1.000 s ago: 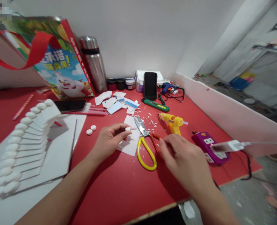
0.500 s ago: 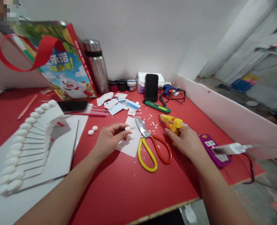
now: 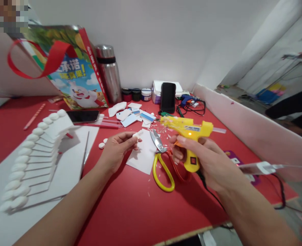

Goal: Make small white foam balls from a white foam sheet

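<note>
My left hand (image 3: 116, 150) pinches a small white foam piece (image 3: 137, 134) between thumb and fingers, held just above the red table (image 3: 130, 208). My right hand (image 3: 207, 160) grips a yellow glue gun (image 3: 189, 131) by its handle, lifted off the table, its nozzle pointing left toward the foam piece. Its small light glows orange. Yellow-and-orange scissors (image 3: 163, 164) lie under the gun, beside a white paper sheet (image 3: 143, 152).
A white foam-board staircase model (image 3: 35, 153) with rounded white pieces sits at left. A phone (image 3: 83, 116), a gift bag (image 3: 66, 68), a steel flask (image 3: 109, 73), paint jars, paper scraps, a green cutter and a purple power strip (image 3: 232, 159) surround the work spot.
My right hand left the scissors, reached to the glue gun, gripped it and lifted it toward the left. My left hand stayed put with the foam piece.
</note>
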Demonstrator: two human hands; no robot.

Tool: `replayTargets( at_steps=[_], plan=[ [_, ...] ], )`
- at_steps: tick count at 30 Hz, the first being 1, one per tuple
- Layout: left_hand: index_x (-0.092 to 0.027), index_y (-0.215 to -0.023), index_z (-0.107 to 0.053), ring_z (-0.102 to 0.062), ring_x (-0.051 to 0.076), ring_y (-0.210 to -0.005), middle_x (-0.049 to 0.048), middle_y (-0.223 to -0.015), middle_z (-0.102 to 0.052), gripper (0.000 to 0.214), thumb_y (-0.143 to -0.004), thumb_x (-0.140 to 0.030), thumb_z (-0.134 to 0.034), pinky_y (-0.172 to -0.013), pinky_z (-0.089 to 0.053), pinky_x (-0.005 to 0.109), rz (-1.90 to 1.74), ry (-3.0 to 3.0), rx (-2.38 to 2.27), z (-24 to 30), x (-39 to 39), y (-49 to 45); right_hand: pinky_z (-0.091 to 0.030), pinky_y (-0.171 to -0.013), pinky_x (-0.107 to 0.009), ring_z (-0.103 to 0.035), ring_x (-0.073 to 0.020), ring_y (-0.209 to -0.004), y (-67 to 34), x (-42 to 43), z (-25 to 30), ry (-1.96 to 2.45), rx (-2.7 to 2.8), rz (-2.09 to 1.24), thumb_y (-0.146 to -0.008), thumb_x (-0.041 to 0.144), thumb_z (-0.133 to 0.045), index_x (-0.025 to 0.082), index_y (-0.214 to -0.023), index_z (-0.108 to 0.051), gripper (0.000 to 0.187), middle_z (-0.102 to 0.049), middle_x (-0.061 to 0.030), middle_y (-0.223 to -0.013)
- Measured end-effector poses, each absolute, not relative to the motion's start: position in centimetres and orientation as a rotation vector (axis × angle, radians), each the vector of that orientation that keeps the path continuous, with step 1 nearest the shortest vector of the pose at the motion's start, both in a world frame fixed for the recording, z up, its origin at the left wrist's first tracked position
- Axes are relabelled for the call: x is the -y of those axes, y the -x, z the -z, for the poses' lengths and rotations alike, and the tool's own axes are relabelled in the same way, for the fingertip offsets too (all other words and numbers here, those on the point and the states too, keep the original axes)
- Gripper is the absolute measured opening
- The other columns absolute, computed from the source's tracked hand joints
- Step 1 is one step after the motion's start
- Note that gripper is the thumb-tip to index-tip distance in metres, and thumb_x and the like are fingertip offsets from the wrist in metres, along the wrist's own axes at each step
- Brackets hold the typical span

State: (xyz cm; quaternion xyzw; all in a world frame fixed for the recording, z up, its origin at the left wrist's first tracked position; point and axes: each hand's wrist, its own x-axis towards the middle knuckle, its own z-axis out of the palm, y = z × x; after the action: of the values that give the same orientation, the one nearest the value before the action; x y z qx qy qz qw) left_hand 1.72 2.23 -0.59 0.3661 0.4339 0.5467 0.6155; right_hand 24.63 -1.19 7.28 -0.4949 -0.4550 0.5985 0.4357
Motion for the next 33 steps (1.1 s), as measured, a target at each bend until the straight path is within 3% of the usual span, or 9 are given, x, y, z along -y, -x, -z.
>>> replayTargets(
  at_steps=[5, 11, 22, 33],
  plan=[
    [-0.012, -0.082, -0.076, -0.061, 0.007, -0.059, 0.0038, -0.076, -0.074, 0.026, -0.066, -0.027, -0.090, -0.064, -0.054, 0.022, -1.302, -0.764, -0.985, 0.3, -2.6, -1.4, -0.041, -0.054, -0.026, -0.053, -0.0125, -0.057, -21.8, -0.4, -6.6, 1.011, 1.246, -1.554, -0.089, 0.043, -0.065, 0.017, -0.084, -0.070, 0.027, -0.060, -0.0014, -0.065],
    [-0.013, -0.083, -0.077, -0.061, 0.006, -0.058, 0.0021, -0.073, -0.073, 0.022, -0.068, -0.025, -0.088, -0.064, -0.053, 0.019, -1.368, -0.751, -1.000, 0.3, -2.9, -1.0, -0.037, -0.052, -0.024, -0.051, -0.0088, -0.054, -21.2, -0.9, -3.1, 0.928, 1.136, -1.494, -0.087, 0.041, -0.068, 0.016, -0.079, -0.068, 0.027, -0.060, -0.0010, -0.072],
    [-0.014, -0.083, -0.078, -0.062, 0.006, -0.057, 0.0008, -0.071, -0.072, 0.025, -0.065, -0.026, -0.090, -0.062, -0.052, 0.018, -1.374, -0.724, -1.035, 0.2, -2.9, -1.3, -0.042, -0.051, -0.025, -0.054, -0.0116, -0.050, -21.7, -0.7, -1.7, 1.040, 1.285, -1.497, -0.090, 0.043, -0.066, 0.017, -0.070, -0.063, 0.033, -0.057, 0.0008, -0.056],
    [-0.016, -0.084, -0.078, -0.063, 0.006, -0.059, 0.0014, -0.074, -0.074, 0.020, -0.071, -0.027, -0.088, -0.064, -0.052, 0.018, -1.344, -0.804, -1.023, 0.6, -2.9, -1.0, -0.043, -0.052, -0.025, -0.054, -0.0112, -0.048, -21.7, -0.9, -1.8, 1.081, 1.399, -1.443, -0.091, 0.044, -0.063, 0.018, -0.058, -0.059, 0.042, -0.056, 0.0009, -0.051]
  ],
)
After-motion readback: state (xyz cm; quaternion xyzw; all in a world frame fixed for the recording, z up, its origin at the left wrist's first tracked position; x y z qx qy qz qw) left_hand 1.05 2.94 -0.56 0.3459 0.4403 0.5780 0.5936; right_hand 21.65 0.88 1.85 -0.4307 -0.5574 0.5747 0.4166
